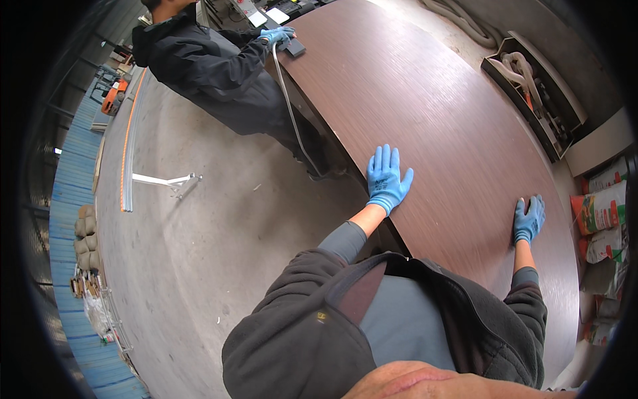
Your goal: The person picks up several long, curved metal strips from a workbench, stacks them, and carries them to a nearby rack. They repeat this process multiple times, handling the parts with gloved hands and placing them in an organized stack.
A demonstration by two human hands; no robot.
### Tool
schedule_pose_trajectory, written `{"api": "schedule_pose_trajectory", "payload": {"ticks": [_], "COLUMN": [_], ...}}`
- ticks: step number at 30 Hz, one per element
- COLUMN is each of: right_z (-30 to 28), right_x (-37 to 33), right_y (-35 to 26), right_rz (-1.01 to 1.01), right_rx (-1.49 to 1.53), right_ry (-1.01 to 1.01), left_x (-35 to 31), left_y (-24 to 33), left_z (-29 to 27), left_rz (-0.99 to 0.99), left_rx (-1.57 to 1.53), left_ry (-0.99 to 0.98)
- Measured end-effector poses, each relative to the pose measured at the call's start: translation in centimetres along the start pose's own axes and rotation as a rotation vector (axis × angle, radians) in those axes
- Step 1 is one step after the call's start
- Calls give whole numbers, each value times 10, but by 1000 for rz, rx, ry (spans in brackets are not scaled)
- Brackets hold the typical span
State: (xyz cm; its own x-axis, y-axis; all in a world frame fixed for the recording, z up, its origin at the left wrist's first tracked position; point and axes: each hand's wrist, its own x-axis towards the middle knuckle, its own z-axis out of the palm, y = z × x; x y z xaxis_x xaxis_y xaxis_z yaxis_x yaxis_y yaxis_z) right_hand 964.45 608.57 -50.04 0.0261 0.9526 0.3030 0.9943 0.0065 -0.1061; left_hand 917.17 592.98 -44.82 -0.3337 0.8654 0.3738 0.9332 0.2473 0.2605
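A large brown wood-grain board (425, 113) stretches from in front of me to the far end. My left hand (389, 179), in a blue work glove, lies flat near the board's left edge with its fingers stretched forward and thumb out. Farther right, my right hand (530, 219), gloved the same way, rests on the board close to its right edge, fingers extended. Neither hand holds anything. At the far left corner, a co-worker's blue-gloved hand (275, 34) is at a dark block-shaped tool (292, 48) on the board; a pale hose (287, 96) hangs down beside it.
The co-worker (219, 80) in dark clothes stands along the board's left side. A long open box (531, 93) with hoses and tools lies beyond the right edge, near stacked printed sacks (601, 206). On the concrete floor (199, 233) at left stands a metal stand (176, 183).
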Motion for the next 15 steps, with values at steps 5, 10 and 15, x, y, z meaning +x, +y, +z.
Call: {"api": "schedule_pose_trajectory", "payload": {"ticks": [5, 10, 15], "right_z": [1, 2, 2], "right_x": [1, 2, 4], "right_y": [0, 1, 2], "right_rz": [-35, -24, 24], "right_rx": [18, 17, -7], "right_ry": [40, 30, -31], "left_x": [1, 1, -1], "left_y": [0, 0, 2], "left_z": [1, 1, 0], "left_rz": [-9, -13, -54], "left_rx": [-10, -56, -103], "left_ry": [-17, 26, 56]}}
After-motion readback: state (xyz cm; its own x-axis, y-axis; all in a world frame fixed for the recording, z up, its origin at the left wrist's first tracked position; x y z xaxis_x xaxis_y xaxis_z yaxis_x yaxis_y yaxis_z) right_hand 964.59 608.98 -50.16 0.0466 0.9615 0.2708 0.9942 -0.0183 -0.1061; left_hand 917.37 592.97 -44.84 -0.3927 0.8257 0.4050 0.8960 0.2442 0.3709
